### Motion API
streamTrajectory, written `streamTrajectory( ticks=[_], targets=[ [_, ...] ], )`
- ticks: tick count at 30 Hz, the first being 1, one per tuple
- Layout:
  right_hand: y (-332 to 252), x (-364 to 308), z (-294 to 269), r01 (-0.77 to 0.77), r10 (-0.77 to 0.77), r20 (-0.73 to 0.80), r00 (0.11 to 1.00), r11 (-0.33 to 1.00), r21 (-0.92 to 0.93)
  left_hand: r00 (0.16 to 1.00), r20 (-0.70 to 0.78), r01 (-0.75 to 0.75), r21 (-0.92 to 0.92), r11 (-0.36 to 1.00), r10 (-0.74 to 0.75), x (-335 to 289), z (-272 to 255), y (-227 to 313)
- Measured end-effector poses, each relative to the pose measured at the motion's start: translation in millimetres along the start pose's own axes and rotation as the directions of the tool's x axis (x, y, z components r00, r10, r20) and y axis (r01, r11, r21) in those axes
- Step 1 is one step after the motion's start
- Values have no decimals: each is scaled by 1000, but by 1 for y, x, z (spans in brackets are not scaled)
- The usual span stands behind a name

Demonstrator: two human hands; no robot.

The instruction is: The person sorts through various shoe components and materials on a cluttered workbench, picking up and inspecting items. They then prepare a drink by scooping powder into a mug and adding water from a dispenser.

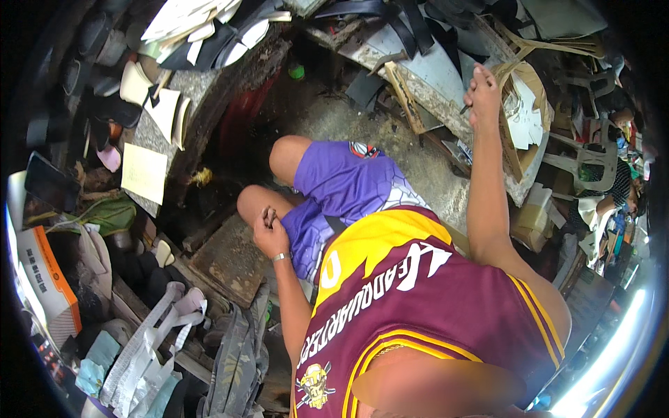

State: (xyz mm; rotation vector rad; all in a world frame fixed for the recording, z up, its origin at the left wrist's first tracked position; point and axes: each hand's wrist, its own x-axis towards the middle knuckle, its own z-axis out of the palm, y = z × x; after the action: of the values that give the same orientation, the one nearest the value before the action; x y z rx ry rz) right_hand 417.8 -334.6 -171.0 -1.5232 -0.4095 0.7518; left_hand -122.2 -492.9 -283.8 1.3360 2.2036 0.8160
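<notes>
My left hand [270,235] rests by my left knee, above the purple shorts [348,174]. Its fingers are curled round something small and dark that I cannot make out. A metal band circles that wrist. My right arm stretches out to the far right, where my right hand [482,97] is closed on a thin dark tool. Only a short end of the tool [465,109] shows beside the fingers, so its kind is unclear. Close to that hand are a worn light work surface [439,76] and an open wooden drawer or box [524,129] with white sheets.
At the far left, pale cut sheets [145,172] lie on a worn bench. An orange and white box [47,279] and straps [150,341] crowd the near left. A hammer-like tool [387,63] lies at the far side. Plastic chairs [585,164] stand at the right.
</notes>
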Motion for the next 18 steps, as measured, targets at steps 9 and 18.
streamTrajectory(
  ticks=[9, 18],
  targets=[
    [-11, -10, 24, -40, 40, 140, 989, 999, -1, 998, -8, 70, 2, 998, -70, -6, 13, 25],
    [-3, -33, 7, -181, 197, 268, 943, 980, -83, 995, -2, 103, 113, 988, -103, -24, 23, 62]
  ],
)
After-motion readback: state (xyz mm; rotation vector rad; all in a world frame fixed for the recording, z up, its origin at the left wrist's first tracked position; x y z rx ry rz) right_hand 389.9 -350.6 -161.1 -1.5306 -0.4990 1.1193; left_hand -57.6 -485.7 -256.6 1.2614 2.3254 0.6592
